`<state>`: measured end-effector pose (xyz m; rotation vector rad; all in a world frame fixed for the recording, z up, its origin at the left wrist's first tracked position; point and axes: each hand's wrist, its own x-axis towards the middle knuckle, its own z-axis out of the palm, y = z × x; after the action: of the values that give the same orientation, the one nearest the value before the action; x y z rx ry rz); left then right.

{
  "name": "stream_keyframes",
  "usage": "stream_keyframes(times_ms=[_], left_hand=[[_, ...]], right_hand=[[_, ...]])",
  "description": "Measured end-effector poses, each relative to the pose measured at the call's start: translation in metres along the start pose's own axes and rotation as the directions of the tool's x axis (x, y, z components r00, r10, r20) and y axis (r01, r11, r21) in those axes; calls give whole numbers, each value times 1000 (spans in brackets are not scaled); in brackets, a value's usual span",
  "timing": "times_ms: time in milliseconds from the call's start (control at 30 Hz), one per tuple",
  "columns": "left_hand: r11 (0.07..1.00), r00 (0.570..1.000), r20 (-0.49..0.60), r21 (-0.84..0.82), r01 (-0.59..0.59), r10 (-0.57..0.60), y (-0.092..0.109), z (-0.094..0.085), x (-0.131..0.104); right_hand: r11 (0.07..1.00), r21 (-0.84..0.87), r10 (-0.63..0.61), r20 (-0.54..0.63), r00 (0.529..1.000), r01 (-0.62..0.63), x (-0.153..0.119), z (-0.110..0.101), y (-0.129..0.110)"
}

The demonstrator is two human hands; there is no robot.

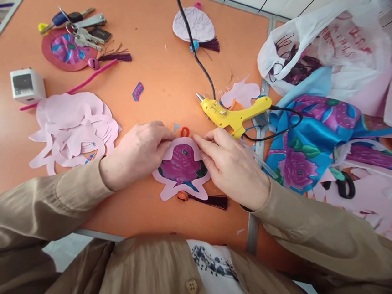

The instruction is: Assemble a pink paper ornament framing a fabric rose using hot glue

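Observation:
A pink cut-out piece (pixel 167 192) with a purple flower fabric centre (pixel 183 164) lies on the orange table in front of me. My left hand (pixel 136 152) pinches its upper left edge, fingers closed. At the upper right edge, my right hand (pixel 234 166) pinches the same piece between thumb and fingers. A red-orange loop (pixel 184 131) stands out at the top between my hands. Below the piece are an orange bell (pixel 183 195) and a dark tassel (pixel 217 202). Just beyond my right hand lies a yellow glue gun (pixel 232 116), its nozzle pointing to the upper left.
Pink cut-outs (pixel 74 130) are piled at left, near a white cube (pixel 28 86). Keys (pixel 85 37) rest on a round ornament (pixel 57 51). Another ornament (pixel 193 24) lies under a black cable (pixel 185 20). Right: a plastic bag (pixel 341 47), blue floral fabric (pixel 296 156) and black-handled scissors (pixel 346 186).

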<state>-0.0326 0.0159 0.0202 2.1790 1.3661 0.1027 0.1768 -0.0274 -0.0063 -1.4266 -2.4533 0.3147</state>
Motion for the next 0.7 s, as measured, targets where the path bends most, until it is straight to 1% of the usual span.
stream_keyframes(times_ms=[133,333,467,600,700], left_hand=[[999,1000,12,-36,23,-23,0,0,1],[990,995,-38,-107,93,-97,2,3,5],[976,989,-35,-172,137,-145,4,4,8],[974,988,-56,-185,134,-147,3,6,10],[981,992,-66,-168,94,-106,1,7,10]], right_hand=[[1000,-18,-5,-3,1000,5,0,1,0],[1000,-13,16,29,999,-15,3,-2,-2],[999,-7,39,34,999,-39,5,-3,-3],[999,-23,38,36,999,-38,4,-2,-3],[999,-25,40,46,998,-39,3,-2,-3]])
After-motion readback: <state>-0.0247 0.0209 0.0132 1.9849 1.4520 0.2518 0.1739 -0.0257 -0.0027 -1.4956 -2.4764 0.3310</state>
